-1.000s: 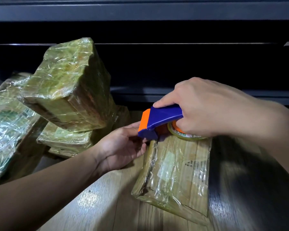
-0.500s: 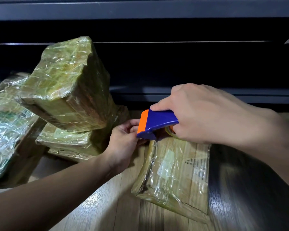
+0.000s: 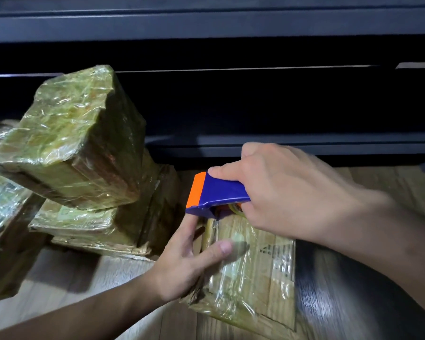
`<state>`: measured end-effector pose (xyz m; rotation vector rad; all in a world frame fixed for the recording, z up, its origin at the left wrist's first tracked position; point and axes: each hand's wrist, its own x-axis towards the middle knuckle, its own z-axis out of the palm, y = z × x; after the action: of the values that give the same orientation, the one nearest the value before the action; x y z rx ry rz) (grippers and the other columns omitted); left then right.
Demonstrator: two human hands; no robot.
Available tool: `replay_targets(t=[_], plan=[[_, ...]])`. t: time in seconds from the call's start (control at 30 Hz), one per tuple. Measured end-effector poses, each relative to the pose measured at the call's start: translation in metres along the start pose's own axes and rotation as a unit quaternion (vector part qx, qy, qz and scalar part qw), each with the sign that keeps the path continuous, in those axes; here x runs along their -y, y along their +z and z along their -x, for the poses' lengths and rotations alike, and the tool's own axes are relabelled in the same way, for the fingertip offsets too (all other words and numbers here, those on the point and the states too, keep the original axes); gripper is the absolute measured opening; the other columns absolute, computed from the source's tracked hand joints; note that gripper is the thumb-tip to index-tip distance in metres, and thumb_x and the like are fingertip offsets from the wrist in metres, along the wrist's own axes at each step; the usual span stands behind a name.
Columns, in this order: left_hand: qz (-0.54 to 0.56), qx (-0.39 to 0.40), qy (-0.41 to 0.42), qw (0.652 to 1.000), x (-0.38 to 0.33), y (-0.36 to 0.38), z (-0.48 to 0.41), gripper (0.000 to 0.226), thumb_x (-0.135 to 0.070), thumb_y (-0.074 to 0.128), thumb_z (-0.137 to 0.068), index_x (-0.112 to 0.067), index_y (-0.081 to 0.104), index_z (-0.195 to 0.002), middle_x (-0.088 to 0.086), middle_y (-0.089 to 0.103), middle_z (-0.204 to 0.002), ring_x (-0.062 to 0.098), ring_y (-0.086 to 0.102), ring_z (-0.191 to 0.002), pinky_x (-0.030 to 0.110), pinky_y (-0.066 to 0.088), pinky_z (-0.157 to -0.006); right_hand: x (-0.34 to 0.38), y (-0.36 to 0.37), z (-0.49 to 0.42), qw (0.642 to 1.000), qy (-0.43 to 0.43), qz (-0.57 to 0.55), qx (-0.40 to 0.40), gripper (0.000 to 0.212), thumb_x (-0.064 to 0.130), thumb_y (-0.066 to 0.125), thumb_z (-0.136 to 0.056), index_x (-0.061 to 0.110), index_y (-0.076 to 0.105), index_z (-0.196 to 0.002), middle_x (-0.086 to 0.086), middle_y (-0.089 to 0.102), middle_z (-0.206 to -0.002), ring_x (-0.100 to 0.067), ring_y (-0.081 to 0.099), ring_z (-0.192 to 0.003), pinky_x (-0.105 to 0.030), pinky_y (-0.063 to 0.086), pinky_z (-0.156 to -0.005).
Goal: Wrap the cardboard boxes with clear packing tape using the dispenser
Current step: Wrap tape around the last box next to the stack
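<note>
Curling round the blue dispenser (image 3: 219, 190), the fingers of the right hand (image 3: 292, 192) grip its body from above, the thumb laid along the top edge just behind the orange tip. The tip points left, and the dispenser's underside sits at the far end of the box (image 3: 258, 278). A sliver of the roll (image 3: 236, 208) shows under the palm, touching the box's far edge.

The left hand (image 3: 182, 263) holds nothing closed. Its thumb lies straight across the box's top face and presses there. The index finger stretches up along the box's left side until its tip meets the dispenser's underside. The other fingers are mostly hidden behind the hand, seemingly straight against the box's side.

The box lies flat on the wooden floor (image 3: 71, 290), already covered in glossy, wrinkled tape (image 3: 233, 271), with dark print showing on its right part. To the left, just beside it, stands a stack (image 3: 79, 224) of wrapped boxes, the top one (image 3: 66, 143) tilted. Another wrapped box (image 3: 0, 217) sits at the left edge. Behind everything runs a dark cabinet (image 3: 255, 106).
</note>
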<state>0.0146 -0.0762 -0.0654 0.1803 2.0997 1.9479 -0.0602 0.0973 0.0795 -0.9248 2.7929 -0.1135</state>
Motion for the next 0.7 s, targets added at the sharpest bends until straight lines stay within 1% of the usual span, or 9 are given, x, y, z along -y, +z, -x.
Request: replay_targets(t=[0.1,0.17,0.23,0.37,0.43,0.5,0.53,0.6,0.7], plan=[[0.011,-0.038,-0.040,0.998,-0.004,0.005,-0.013,0.073,-0.039,0.087,-0.073,-0.031,0.055,-0.138,-0.018,0.065,-0.134,0.002,0.057,-0.129,0.015,0.050,-0.096,0.001,0.000,0.000,1.000,0.005,-0.001,0.003,0.056,0.037,0.060,-0.092,0.045,0.041,-0.144,0.008,0.035,-0.092,-0.019,0.037,-0.084,-0.034,0.038,-0.068],[0.021,-0.044,-0.066,0.997,-0.001,0.008,-0.018,0.068,-0.028,0.088,-0.072,-0.035,0.058,-0.133,-0.014,0.067,-0.130,0.006,0.063,-0.122,0.029,0.055,-0.098,0.001,0.000,0.000,1.000,0.008,0.003,0.005,0.056,0.036,0.060,-0.093,0.043,0.041,-0.145,0.008,0.029,-0.085,-0.019,0.034,-0.084,-0.034,0.035,-0.068],[0.027,-0.036,-0.074,0.996,0.004,0.009,-0.021,0.063,-0.026,0.085,-0.075,-0.043,0.059,-0.129,-0.012,0.067,-0.130,0.012,0.066,-0.118,0.038,0.054,-0.100,0.003,0.000,0.000,1.000,0.010,0.005,0.012,0.058,0.035,0.061,-0.092,0.041,0.040,-0.146,0.010,0.023,-0.081,-0.019,0.032,-0.085,-0.034,0.033,-0.068],[0.073,-0.016,-0.087,0.993,0.012,0.009,-0.024,0.071,-0.041,0.081,-0.067,-0.038,0.056,-0.133,-0.012,0.073,-0.121,0.024,0.067,-0.110,0.033,0.051,-0.092,0.005,0.004,0.000,1.000,0.009,0.004,0.012,0.062,0.032,0.064,-0.091,0.040,0.039,-0.147,0.009,0.016,-0.079,-0.019,0.031,-0.090,-0.035,0.036,-0.071],[0.098,-0.020,-0.092,0.991,0.014,0.010,-0.027,0.066,-0.041,0.081,-0.064,-0.044,0.061,-0.127,-0.005,0.073,-0.121,0.024,0.065,-0.111,0.038,0.047,-0.099,0.005,0.006,0.000,1.000,0.013,0.000,0.010,0.060,0.034,0.063,-0.091,0.039,0.040,-0.146,0.006,0.019,-0.081,-0.019,0.031,-0.090,-0.034,0.036,-0.071],[0.084,-0.019,-0.098,0.992,0.010,0.007,-0.031,0.062,-0.043,0.084,-0.060,-0.044,0.065,-0.119,-0.001,0.073,-0.118,0.026,0.061,-0.103,0.044,0.045,-0.093,0.005,0.008,-0.002,1.000,0.018,-0.001,0.011,0.060,0.035,0.065,-0.091,0.039,0.040,-0.146,0.003,0.025,-0.088,-0.019,0.032,-0.091,-0.034,0.037,-0.071],[0.065,-0.010,-0.089,0.994,0.010,0.004,-0.034,0.062,-0.043,0.084,-0.060,-0.036,0.066,-0.119,-0.002,0.075,-0.115,0.026,0.063,-0.100,0.042,0.047,-0.091,0.005,0.009,-0.003,1.000,0.021,0.003,0.012,0.062,0.036,0.067,-0.090,0.039,0.039,-0.146,0.003,0.026,-0.092,-0.020,0.033,-0.091,-0.034,0.037,-0.070],[0.041,0.011,-0.058,0.997,0.007,-0.001,-0.040,0.055,-0.037,0.083,-0.065,-0.024,0.066,-0.116,-0.008,0.077,-0.108,0.013,0.070,-0.100,0.027,0.051,-0.091,0.005,0.010,-0.006,1.000,0.024,0.010,0.012,0.067,0.039,0.069,-0.089,0.039,0.036,-0.148,0.002,0.027,-0.094,-0.020,0.033,-0.092,-0.035,0.037,-0.070],[0.007,0.013,-0.036,0.999,0.002,-0.003,-0.047,0.051,-0.030,0.084,-0.074,-0.019,0.063,-0.119,-0.018,0.075,-0.107,0.002,0.070,-0.102,0.013,0.050,-0.086,-0.002,0.005,-0.012,1.000,0.019,0.004,0.007,0.068,0.035,0.067,-0.088,0.043,0.037,-0.149,0.006,0.029,-0.087,-0.019,0.034,-0.089,-0.034,0.035,-0.070]])
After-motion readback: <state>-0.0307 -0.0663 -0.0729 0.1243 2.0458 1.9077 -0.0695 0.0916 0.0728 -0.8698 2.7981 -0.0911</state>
